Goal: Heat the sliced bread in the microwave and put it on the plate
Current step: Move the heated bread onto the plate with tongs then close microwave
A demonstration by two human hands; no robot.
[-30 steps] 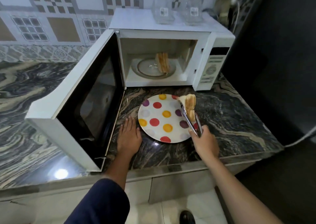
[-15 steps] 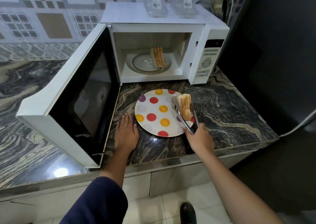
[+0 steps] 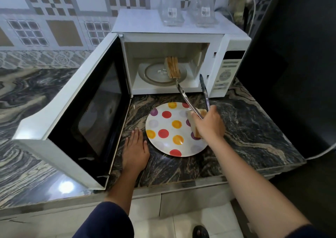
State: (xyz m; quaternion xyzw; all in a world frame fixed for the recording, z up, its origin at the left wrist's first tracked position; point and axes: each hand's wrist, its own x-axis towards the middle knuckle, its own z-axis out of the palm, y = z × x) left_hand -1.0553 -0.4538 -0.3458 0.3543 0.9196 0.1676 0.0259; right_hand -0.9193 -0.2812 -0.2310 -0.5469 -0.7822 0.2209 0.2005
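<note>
A white microwave (image 3: pixel 227 43) stands with its door (image 3: pixel 87 110) swung wide to the left. Several bread slices (image 3: pixel 172 69) stand on edge on its glass turntable (image 3: pixel 154 74). A polka-dot plate (image 3: pixel 163 128) lies on the counter in front, with bread slices (image 3: pixel 193 127) at its right rim, partly hidden behind my right hand. My right hand (image 3: pixel 209 125) grips metal tongs (image 3: pixel 192 92), whose spread tips reach the microwave opening beside the bread inside. My left hand (image 3: pixel 135 150) rests flat on the counter, left of the plate.
Two clear glass jars (image 3: pixel 171 10) stand on top of the microwave. The dark marble counter (image 3: pixel 254 128) ends at a front edge close to me. A dark appliance wall (image 3: pixel 300 56) rises at the right, with a white cable (image 3: pixel 321 152).
The tongs let go of the bread on the plate's right side, opened, and moved forward to the microwave opening. My left hand stayed flat on the counter.
</note>
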